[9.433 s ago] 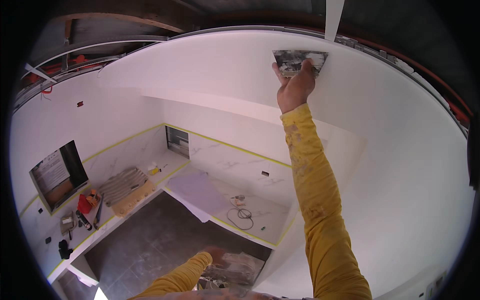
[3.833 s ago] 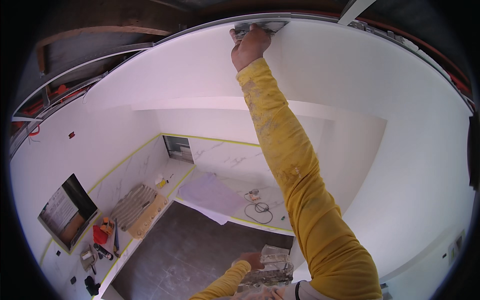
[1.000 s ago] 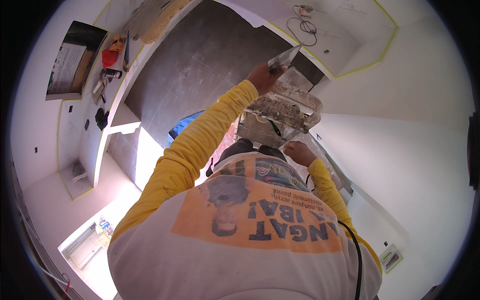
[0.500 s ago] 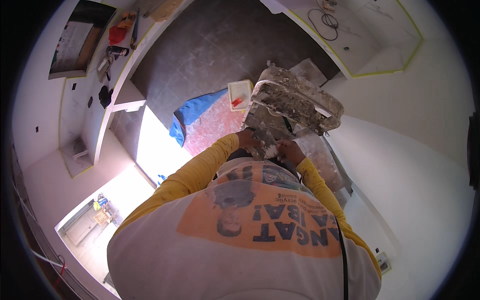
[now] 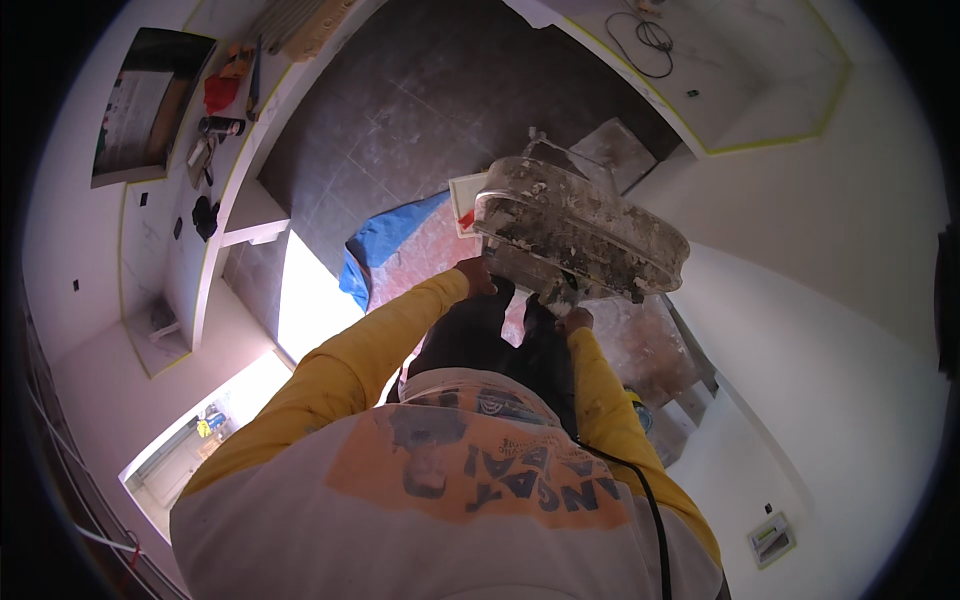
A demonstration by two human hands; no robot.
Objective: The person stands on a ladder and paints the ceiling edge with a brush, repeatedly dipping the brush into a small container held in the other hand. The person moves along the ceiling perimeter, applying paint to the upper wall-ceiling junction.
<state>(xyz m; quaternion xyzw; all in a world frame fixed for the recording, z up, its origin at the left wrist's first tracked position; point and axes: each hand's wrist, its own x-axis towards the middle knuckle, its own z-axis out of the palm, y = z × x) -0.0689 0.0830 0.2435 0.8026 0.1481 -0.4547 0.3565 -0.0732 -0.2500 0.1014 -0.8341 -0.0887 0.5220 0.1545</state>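
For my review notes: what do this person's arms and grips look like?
Both arms wear long, creased yellow sleeves reaching about to the wrists. The left grip and right grip appear gloveless. A black cable runs down beside the right sleeve, over the pale shirt.
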